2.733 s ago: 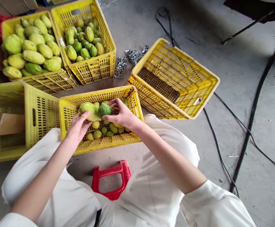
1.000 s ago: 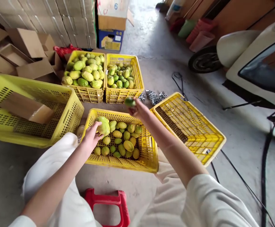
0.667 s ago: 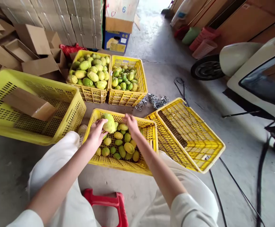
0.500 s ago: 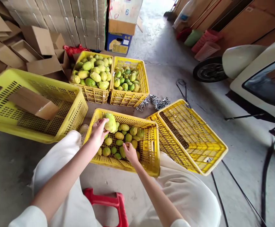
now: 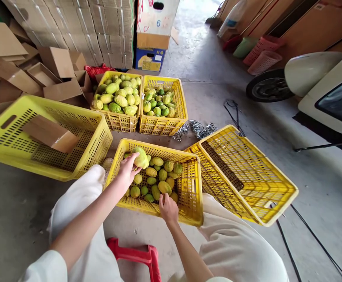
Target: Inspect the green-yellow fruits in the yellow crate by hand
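Observation:
My left hand [image 5: 127, 171] grips a large green-yellow oval fruit [image 5: 140, 157] above the left end of a yellow plastic crate [image 5: 192, 187]. Low in that crate lie several smaller green and yellow fruits [image 5: 151, 172], with the mesh floor showing between them. Over the crate's near side, my right hand [image 5: 168, 209] has its fingers loosely curled and the thumb slightly apart. Its fingertips are close to the near end of a yellowish oval fruit [image 5: 165, 187]; whether they touch it I cannot tell.
Two fruit-filled crates [image 5: 120, 122] [image 5: 162, 127] stand beyond. A yellow crate [image 5: 96, 158] holding a cardboard box [image 5: 51, 133] is at the left; another crate [image 5: 262, 184] tilts at the right. A red stool [image 5: 132, 254], cables [image 5: 288, 248] and a white vehicle [image 5: 312, 74] are nearby.
My right hand has drawn back toward me, uncovering the yellowish oval fruit in front of its fingertips. My left hand still holds the large fruit. The whole view has shifted slightly.

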The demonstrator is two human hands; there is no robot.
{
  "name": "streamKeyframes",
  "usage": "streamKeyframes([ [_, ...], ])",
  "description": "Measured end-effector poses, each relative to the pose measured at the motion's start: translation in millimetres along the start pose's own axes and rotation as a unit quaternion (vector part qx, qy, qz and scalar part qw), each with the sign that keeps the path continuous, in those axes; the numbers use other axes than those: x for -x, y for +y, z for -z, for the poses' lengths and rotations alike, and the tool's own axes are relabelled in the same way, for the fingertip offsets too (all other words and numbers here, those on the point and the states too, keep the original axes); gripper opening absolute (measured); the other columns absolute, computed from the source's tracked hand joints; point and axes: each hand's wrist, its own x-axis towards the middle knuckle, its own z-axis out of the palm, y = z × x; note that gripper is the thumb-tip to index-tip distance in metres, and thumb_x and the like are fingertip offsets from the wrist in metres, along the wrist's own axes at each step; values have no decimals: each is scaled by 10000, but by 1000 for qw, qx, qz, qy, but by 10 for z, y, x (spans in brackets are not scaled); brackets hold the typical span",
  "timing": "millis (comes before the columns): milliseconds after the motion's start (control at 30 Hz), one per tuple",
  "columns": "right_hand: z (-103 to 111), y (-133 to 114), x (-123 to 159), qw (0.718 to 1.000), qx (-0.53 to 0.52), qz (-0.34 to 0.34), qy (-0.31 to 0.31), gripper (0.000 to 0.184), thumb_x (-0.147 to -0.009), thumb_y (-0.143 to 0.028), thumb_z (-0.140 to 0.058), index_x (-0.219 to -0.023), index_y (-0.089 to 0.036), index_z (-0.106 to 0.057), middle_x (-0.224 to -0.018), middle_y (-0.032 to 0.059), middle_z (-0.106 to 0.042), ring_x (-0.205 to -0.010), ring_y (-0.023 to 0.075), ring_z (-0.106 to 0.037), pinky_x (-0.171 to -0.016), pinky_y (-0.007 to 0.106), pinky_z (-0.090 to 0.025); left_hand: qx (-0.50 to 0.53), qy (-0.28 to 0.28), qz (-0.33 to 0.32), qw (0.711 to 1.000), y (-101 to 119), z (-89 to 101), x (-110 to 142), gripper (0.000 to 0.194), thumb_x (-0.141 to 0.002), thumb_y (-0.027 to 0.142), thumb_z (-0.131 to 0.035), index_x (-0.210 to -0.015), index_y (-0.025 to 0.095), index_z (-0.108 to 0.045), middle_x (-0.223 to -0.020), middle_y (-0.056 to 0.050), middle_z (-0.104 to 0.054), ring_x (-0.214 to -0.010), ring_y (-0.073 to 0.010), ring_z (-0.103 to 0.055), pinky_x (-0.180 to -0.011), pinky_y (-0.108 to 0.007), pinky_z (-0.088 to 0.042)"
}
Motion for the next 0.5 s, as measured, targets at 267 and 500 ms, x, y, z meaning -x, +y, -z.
streamKeyframes([
  [267,-51,45,20,1000,-3,11,3,299,-1128,-280,-445,-945,-238,-678,-883,128,-835,-926,293,-851,-716,303,-506,-12,25,5,1000,-88,107,-95,260,-931,156,-929,-876,211,-681,-876,-34,-744,-817,-178,-735,-891,-350,-663],
  [500,-217,215,-2,999,-38,25,13,314,-1095,-359,-437,-888,-265,-653,-859,129,-837,-914,319,-873,-724,326,-577,-16,21,16,1000,-50,120,-57,188,-1024,129,-831,-907,201,-702,-912,-55,-778,-766,-149,-726,-780,-277,-647],
])
